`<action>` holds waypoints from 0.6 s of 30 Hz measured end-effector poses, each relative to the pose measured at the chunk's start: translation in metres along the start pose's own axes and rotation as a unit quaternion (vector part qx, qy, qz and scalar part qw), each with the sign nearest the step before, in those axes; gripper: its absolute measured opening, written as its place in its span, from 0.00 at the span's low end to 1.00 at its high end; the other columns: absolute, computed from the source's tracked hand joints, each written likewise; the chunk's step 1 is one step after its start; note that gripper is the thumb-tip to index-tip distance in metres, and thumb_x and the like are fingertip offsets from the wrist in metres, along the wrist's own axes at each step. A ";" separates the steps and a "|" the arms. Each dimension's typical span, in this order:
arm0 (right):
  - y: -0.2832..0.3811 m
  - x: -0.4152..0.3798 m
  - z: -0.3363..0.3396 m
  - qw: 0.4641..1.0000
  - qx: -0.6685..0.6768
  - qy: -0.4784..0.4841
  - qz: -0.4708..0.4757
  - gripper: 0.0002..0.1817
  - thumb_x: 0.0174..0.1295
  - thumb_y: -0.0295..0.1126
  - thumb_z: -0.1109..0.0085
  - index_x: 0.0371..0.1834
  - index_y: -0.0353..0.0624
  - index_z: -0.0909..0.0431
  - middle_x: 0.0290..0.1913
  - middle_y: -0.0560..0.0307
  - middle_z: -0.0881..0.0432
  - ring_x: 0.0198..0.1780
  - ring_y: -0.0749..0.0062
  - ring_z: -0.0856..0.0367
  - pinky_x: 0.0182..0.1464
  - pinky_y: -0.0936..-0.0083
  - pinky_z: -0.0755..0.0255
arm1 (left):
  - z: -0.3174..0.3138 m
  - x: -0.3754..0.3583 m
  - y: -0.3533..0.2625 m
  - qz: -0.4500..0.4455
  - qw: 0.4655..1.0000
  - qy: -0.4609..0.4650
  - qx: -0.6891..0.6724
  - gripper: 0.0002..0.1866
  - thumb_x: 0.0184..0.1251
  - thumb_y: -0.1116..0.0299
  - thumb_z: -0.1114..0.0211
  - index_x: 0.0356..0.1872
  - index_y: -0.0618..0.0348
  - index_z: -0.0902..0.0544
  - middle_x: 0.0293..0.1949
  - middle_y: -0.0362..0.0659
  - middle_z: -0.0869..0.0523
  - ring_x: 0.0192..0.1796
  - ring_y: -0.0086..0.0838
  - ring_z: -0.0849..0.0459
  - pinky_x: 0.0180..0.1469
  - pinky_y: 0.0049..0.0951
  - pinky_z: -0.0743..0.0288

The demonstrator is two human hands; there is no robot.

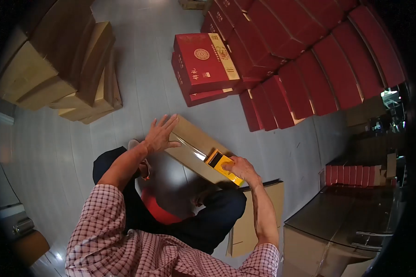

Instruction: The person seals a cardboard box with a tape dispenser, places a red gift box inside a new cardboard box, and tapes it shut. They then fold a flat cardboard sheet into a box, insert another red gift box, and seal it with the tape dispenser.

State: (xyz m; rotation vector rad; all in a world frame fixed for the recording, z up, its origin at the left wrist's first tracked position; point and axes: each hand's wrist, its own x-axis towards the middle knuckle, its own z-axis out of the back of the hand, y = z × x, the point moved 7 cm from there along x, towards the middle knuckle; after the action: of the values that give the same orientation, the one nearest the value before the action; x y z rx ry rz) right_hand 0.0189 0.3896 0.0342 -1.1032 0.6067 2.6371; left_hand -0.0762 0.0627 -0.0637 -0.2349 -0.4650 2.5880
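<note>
A long brown cardboard box [196, 168] lies on the floor in front of my knees. On its far left end my left hand [160, 134] rests flat with the fingers spread. My right hand [241, 170] is wrapped round a yellow tape dispenser [226, 168] over the right part of the box. Between the left hand and the dispenser a shiny strip of clear tape [189, 147] runs along the top of the box. The dispenser's underside and the far fingers of the right hand are partly hidden.
Red printed boxes [203, 62] are stacked ahead and to the right. Brown cartons [85, 69] pile up on the left. Flat cardboard sheets [259, 217] lie beside my right knee. A dark-topped large box [342, 217] stands at the lower right, near a row of smaller red boxes [351, 175].
</note>
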 end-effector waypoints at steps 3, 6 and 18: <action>-0.017 -0.013 0.002 0.997 0.049 -0.058 0.018 0.30 0.64 0.64 0.34 0.56 0.51 0.10 0.41 0.53 0.07 0.47 0.57 0.10 0.54 0.61 0.20 | -0.003 0.002 0.000 0.009 1.000 0.022 0.014 0.62 0.59 0.27 0.29 0.87 0.49 0.46 0.89 0.43 0.48 0.87 0.54 0.48 0.81 0.72 0.50; -0.030 -0.038 0.012 0.991 0.074 -0.094 0.066 0.28 0.65 0.62 0.33 0.58 0.54 0.11 0.42 0.54 0.07 0.47 0.57 0.09 0.55 0.62 0.19 | -0.009 0.010 0.002 0.006 0.999 0.023 0.028 0.63 0.58 0.29 0.27 0.88 0.46 0.49 0.89 0.43 0.49 0.88 0.53 0.49 0.81 0.70 0.50; -0.246 -0.118 0.038 0.975 0.178 -0.130 0.017 0.32 0.58 0.50 0.23 0.63 0.46 0.12 0.48 0.52 0.06 0.49 0.65 0.08 0.57 0.70 0.17 | -0.011 0.013 0.014 -0.017 0.997 0.029 0.065 0.64 0.59 0.26 0.32 0.89 0.50 0.50 0.89 0.47 0.49 0.89 0.52 0.51 0.83 0.66 0.54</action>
State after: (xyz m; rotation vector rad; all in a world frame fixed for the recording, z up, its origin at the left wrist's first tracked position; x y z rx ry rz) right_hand 0.1635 0.6214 0.0718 -0.6369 0.9956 2.5041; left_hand -0.0910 0.0606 -0.0805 -0.2535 -0.2777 2.5587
